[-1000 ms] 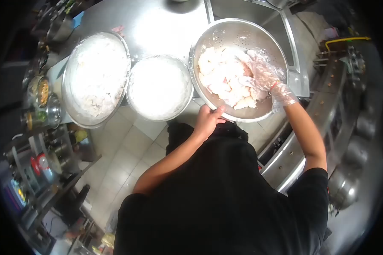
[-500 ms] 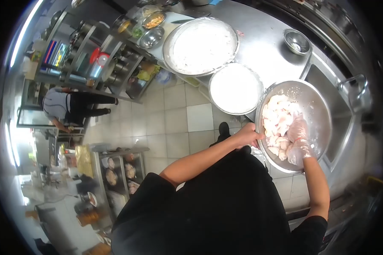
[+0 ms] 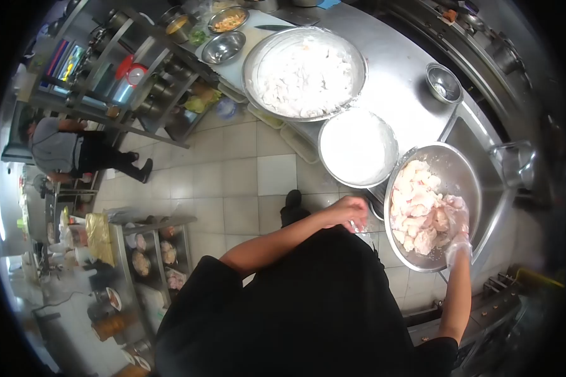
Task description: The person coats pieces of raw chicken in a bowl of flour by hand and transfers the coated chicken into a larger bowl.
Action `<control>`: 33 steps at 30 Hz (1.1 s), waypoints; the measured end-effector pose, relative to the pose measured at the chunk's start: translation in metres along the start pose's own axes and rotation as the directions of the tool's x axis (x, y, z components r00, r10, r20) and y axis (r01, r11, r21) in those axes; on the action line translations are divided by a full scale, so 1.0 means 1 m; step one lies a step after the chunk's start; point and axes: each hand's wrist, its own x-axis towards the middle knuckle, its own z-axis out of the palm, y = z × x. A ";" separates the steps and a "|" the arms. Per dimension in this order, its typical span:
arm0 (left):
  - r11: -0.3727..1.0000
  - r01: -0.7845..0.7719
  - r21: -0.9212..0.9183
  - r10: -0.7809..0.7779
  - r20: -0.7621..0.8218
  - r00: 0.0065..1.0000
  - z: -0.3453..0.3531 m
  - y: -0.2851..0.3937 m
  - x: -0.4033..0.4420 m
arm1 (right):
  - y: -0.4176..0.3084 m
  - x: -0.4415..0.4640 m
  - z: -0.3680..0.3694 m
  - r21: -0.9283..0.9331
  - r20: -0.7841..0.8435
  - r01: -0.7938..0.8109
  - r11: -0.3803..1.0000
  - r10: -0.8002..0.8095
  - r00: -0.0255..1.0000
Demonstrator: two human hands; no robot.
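Note:
My right hand (image 3: 456, 220), in a clear plastic glove, is down in a large steel bowl (image 3: 466, 179) among pale raw meat pieces (image 3: 415, 201); its fingers are partly hidden by glove and meat. My bare left hand (image 3: 348, 213) is off the bowl, just left of its rim, with fingers curled loosely and nothing visible in them. Beside the steel bowl is a round container of white powder (image 3: 358, 149). Farther up and left sits a wide bowl (image 3: 305, 74) holding white-coated pieces.
A small steel bowl (image 3: 444, 83) stands near the sink (image 3: 471, 138). At the upper left are an empty metal bowl (image 3: 224, 48), a bowl of orange food (image 3: 228, 21) and a knife (image 3: 274, 27). Another person (image 3: 75, 147) stands at far left, near shelves.
My left hand has let go of the bowl's rim and moved left. My right hand stays in the meat. The view has swung, bringing the shelves and the other person into sight.

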 end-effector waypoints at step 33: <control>0.939 -0.336 0.076 0.344 -0.225 0.911 -0.133 0.091 -0.021 | -0.166 0.035 0.308 -0.728 0.288 0.158 0.668 0.089 0.954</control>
